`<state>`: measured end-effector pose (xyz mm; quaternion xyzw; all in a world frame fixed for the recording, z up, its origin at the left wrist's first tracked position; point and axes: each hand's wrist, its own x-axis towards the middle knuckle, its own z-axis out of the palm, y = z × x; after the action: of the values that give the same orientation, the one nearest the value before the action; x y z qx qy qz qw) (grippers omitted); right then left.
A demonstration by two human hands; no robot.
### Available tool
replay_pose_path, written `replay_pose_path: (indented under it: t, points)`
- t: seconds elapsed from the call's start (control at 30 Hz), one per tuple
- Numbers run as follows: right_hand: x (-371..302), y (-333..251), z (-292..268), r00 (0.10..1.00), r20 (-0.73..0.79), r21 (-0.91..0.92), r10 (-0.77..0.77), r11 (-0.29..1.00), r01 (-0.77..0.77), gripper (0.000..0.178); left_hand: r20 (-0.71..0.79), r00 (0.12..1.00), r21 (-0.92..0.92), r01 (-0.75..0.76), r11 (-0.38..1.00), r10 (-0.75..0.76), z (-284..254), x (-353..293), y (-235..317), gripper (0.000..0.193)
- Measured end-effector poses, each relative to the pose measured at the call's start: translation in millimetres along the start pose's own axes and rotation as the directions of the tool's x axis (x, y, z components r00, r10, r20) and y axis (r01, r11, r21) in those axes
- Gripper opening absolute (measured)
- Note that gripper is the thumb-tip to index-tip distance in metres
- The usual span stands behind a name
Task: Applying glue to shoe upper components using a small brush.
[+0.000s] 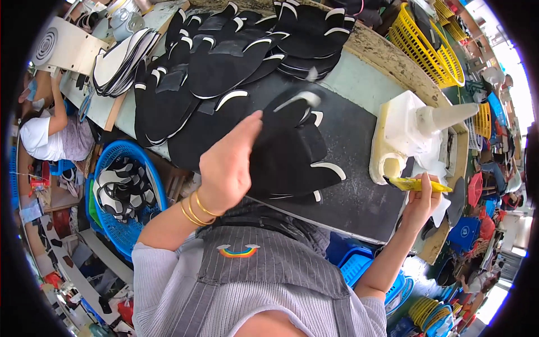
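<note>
Over the pile at the table's middle, my left hand [229,165] has its fingers closed at the edge of a black fabric piece [283,109] with a white curved edge. That piece is smeared by motion, and my fingertips are partly hidden. Beneath it lie more black cut pieces [292,168] with white-edged points. On the right, my right hand [424,202] grips a yellow-handled brush [421,184]. The brush's dark tip is beside the round mouth of a white plastic glue container [396,132], crusted with yellowish residue. A white cone-shaped nozzle [449,117] stands out from the container.
Stacked black pieces [224,62] cover the table's far side, with white-faced pieces [120,62] at left. A blue basket [126,149] of scraps stands at lower left. A yellow basket [424,48] sits beyond the wooden table edge. Another person [56,126] works at far left.
</note>
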<state>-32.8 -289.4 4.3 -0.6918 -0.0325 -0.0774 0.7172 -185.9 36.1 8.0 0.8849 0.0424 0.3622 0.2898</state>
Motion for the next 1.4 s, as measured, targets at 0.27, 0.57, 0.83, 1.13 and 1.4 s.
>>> replay_pose_path:
  t: [0.27,0.57,0.83,1.13,1.4]
  points:
    - [16.0,-3.3,31.3,0.986,0.164,-0.057,-0.038,0.997,0.048,0.009,0.500,0.848,0.289,-0.356,0.889,0.177,68.6,-57.6,9.4,0.035]
    - [6.4,44.3,181.7,0.741,0.654,-0.210,0.156,0.978,-0.021,0.015,0.598,0.782,0.069,-0.270,0.960,0.177,43.2,-50.5,-11.7,0.035]
    - [12.8,44.8,199.5,0.710,0.679,-0.338,0.189,0.938,0.072,0.018,0.607,0.771,-0.036,-0.215,0.976,0.192,36.3,-48.1,-21.0,0.032]
    - [7.3,41.1,164.1,0.524,0.806,-0.413,0.276,0.897,0.161,0.017,0.615,0.765,-0.058,-0.197,0.979,0.191,37.1,-45.8,-25.7,0.033]
    - [6.6,34.9,151.9,0.579,0.759,-0.332,0.297,0.942,-0.048,0.011,0.625,0.757,-0.080,-0.182,0.980,0.192,35.6,-45.8,-25.5,0.033]
